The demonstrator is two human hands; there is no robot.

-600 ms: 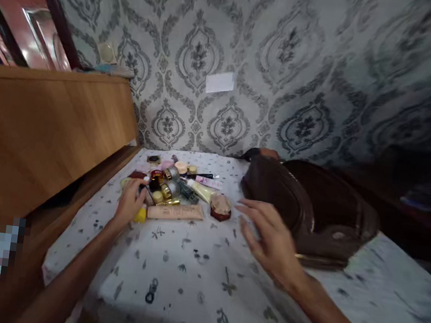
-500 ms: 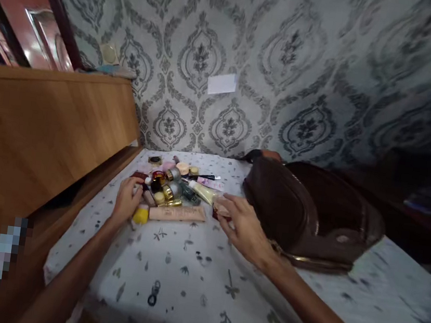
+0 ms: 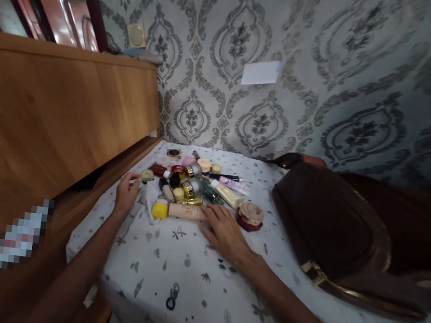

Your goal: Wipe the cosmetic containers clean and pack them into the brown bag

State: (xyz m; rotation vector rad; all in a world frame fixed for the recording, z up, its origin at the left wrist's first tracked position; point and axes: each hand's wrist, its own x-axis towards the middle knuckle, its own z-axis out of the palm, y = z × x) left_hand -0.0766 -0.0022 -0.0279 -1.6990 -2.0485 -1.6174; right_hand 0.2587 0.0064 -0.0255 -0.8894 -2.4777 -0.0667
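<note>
My left hand (image 3: 127,192) is at the left edge of a pile of cosmetics, fingers loosely bent and apart. Its fingertips are close to a small round pale-green jar (image 3: 146,175); whether they touch it I cannot tell. My right hand (image 3: 226,231) lies with fingers stretched over the right end of a beige tube (image 3: 186,211) with a yellow cap (image 3: 160,209). To its right sits a round compact (image 3: 250,214) with a dark red base. Behind the beige tube are a pale yellow tube (image 3: 227,193), gold-banded jars (image 3: 192,187) and a small bottle with a black cap (image 3: 166,189).
A dark brown handbag (image 3: 324,232) stands on the right of the patterned white cloth (image 3: 194,274). A wooden cabinet (image 3: 60,111) borders the left side. Patterned wallpaper (image 3: 233,43) rises behind. A black brush-like stick (image 3: 229,177) lies at the back.
My right hand has left the round compact and moved left onto the beige tube's end. The pale-green jar now shows beside my left hand. The whole view has shifted.
</note>
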